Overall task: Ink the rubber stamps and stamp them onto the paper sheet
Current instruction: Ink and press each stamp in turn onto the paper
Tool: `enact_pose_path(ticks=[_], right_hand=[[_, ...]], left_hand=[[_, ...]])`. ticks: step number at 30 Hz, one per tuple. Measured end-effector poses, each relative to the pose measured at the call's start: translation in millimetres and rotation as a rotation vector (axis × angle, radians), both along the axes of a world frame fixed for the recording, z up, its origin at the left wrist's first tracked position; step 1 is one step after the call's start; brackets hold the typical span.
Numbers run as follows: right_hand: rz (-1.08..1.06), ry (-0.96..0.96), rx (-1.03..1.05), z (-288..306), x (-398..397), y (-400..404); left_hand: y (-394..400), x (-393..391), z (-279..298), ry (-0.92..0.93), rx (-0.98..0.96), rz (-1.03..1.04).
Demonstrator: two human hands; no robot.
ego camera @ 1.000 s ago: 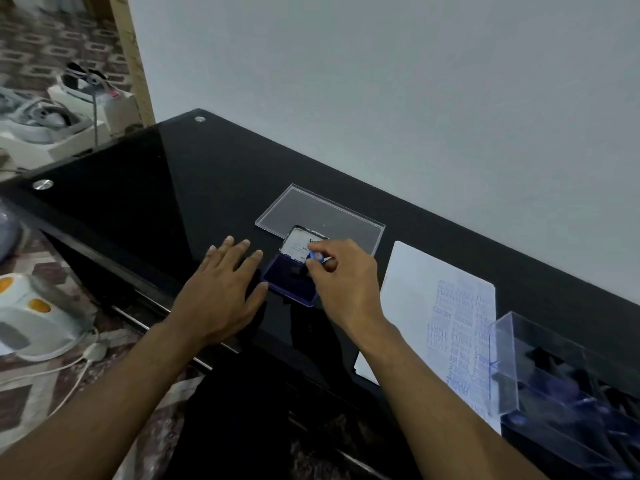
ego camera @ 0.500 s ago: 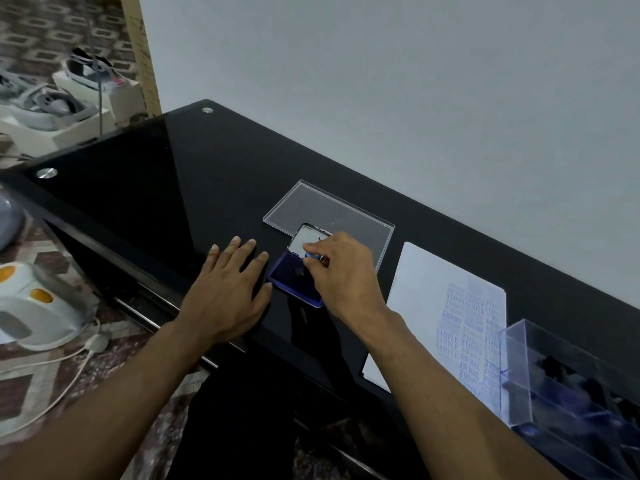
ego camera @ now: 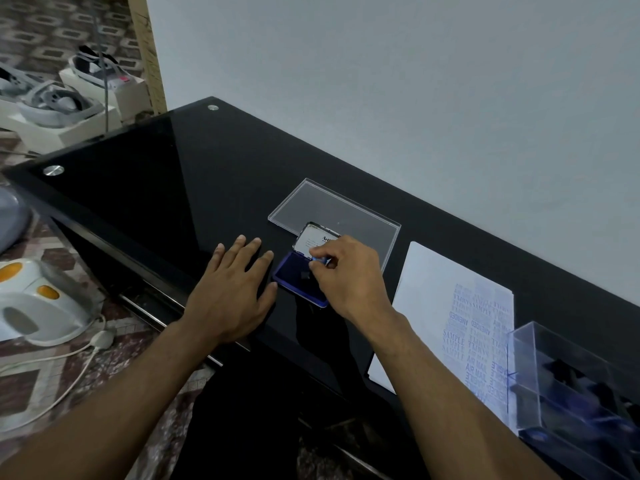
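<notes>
On the black table (ego camera: 145,188) the paper sheet (ego camera: 440,292) at my right already carried many blue prints, my left hand (ego camera: 232,289) lay flat, fingers spread, left of the open ink pad (ego camera: 294,275), and my right hand (ego camera: 349,275) pinched a small stamp (ego camera: 320,260) over it, inking unfinished.

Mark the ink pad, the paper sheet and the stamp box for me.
ink pad (ego camera: 294,276), head view, on the blue pad surface left of the right hand.
paper sheet (ego camera: 429,282), head view, on its blank upper part.
stamp box (ego camera: 568,368), head view, on its clear near wall.
</notes>
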State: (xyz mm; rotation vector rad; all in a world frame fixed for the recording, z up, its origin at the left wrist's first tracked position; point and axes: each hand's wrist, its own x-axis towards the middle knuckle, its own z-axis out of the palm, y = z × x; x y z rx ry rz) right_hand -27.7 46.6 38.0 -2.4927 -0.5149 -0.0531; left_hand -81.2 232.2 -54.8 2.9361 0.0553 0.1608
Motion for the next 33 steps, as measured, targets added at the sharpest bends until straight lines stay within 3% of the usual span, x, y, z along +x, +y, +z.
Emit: enact_pose_path(ticks=[33], right_hand=[[0.024,0.043,-0.033,2.8,5.9,-0.7]], left_hand=[[0.0,1.2,-3.4,-0.011,0.008,0.011]])
